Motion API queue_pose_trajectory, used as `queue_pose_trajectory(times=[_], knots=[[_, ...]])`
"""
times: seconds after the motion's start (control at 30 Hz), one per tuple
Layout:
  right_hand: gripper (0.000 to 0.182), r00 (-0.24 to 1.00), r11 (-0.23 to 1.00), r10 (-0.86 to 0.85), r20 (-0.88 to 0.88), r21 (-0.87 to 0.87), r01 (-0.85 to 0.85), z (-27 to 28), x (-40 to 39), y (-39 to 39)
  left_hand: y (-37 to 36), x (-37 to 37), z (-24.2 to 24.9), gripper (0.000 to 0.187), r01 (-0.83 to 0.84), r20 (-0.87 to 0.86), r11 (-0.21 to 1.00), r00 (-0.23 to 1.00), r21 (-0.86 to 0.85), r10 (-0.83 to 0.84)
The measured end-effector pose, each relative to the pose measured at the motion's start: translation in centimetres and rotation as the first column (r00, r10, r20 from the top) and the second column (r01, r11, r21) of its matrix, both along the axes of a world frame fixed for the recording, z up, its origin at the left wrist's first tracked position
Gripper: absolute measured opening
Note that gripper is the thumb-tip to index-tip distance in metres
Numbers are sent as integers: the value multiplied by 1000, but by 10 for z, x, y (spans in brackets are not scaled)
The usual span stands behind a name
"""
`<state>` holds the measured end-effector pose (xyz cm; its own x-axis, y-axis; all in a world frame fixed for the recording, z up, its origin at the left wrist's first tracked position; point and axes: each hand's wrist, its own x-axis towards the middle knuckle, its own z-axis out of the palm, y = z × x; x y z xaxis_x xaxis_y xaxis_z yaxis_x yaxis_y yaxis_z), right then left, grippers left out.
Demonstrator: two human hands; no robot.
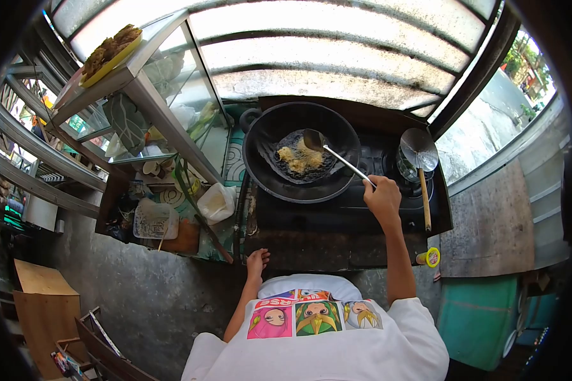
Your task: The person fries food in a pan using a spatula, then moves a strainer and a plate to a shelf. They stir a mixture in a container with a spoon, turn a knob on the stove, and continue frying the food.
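Note:
My right hand [383, 198] is closed round the handle of a metal ladle [345, 163]. The ladle's dark bowl rests against golden frying food [300, 159] in bubbling oil. That oil fills the bottom of a large black wok [267, 173] on the stove. Near the front edge of the counter, my left hand [257, 261] hangs with its fingers curled in; nothing shows in it.
A wide skimmer with a wooden handle [424, 200] lies over the right burner. Left of the wok stand a glass display case [171, 76], a plastic tub [156, 219] and a white bag [216, 203]. A yellow-capped container [429, 257] sits at the stove's right front corner.

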<state>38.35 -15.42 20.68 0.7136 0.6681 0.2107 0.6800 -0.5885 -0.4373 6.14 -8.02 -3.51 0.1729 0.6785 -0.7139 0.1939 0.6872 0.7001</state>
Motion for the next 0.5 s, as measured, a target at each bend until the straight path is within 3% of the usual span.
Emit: queue_pose_trajectory(times=[0.1,0.2,0.37,0.5], knots=[[17,997,997,-65,39,50,63,8,4,-10,-1,1,0,23,-4,-3,1000,1000,-1,4],[17,991,991,-125,52,-40,128,9,8,-18,-2,3,2,23,5,-4,1000,1000,2,-5],[20,987,992,-108,-118,-76,99,7,3,-31,-1,5,2,23,7,1,1000,1000,-1,-7],[21,984,995,-93,-152,-40,88,17,0,-42,-1,4,-3,23,19,4,1000,1000,-5,-19]])
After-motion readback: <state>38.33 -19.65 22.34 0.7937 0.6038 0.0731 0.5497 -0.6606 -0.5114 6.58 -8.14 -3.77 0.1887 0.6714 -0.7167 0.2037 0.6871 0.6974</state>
